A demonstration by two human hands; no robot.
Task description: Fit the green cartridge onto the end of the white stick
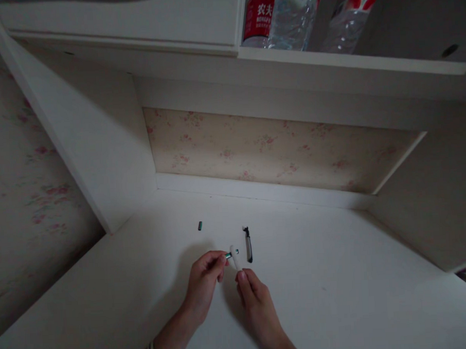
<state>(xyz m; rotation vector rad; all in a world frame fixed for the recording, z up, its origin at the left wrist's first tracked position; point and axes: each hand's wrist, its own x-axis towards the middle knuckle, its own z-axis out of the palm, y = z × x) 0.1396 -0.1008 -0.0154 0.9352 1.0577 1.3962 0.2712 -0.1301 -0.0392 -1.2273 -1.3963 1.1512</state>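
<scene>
My left hand [206, 273] pinches a small green-and-black piece [229, 255] between thumb and fingertips. In my right hand [253, 294], the thumb and fingers are closed on the lower end of a slim white strip [235, 259]; its exact kind is not clear. The white strip crosses in front of the green-and-black piece, and the two seem to touch. Just beyond my right hand, a slim black-and-grey handle [249, 246], shaped like a razor handle, lies on the white desktop [318, 273]. Farther left lies another small green-and-black piece [200, 226].
White side panels [100, 149] bound the desk on the left and right. Overhead, a shelf [347, 61] holds plastic bottles [292, 22], one with a red label. Floral wallpaper [255, 142] shows behind the desk.
</scene>
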